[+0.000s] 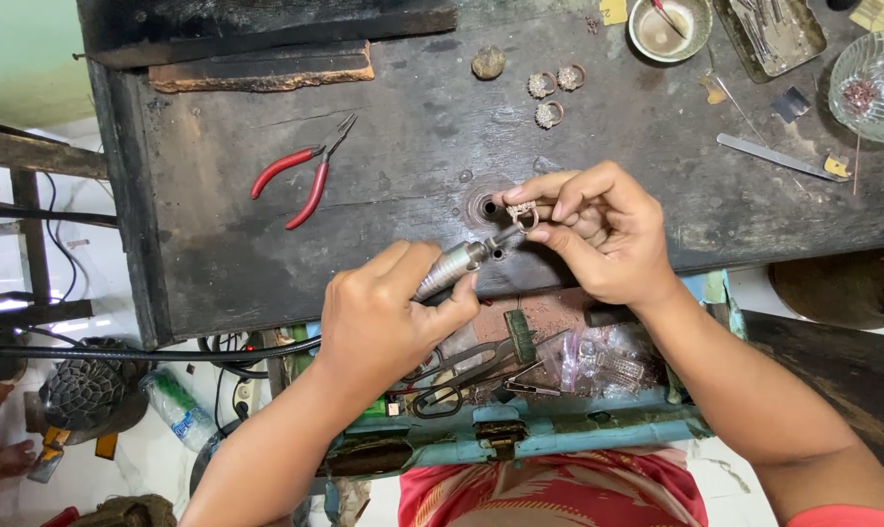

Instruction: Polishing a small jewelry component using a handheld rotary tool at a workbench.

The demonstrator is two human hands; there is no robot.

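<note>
The right hand (598, 234) pinches a small silver ring with a stone-set top (523, 212) between thumb and fingertips, just above the dark, scarred wooden bench (383, 195). The left hand (383, 317) wraps closed around a ribbed grey metal rotary handpiece (452, 270), its tip touching the ring. Steady work likely wants both wrists braced against the bench edge, with light pressure.
</note>
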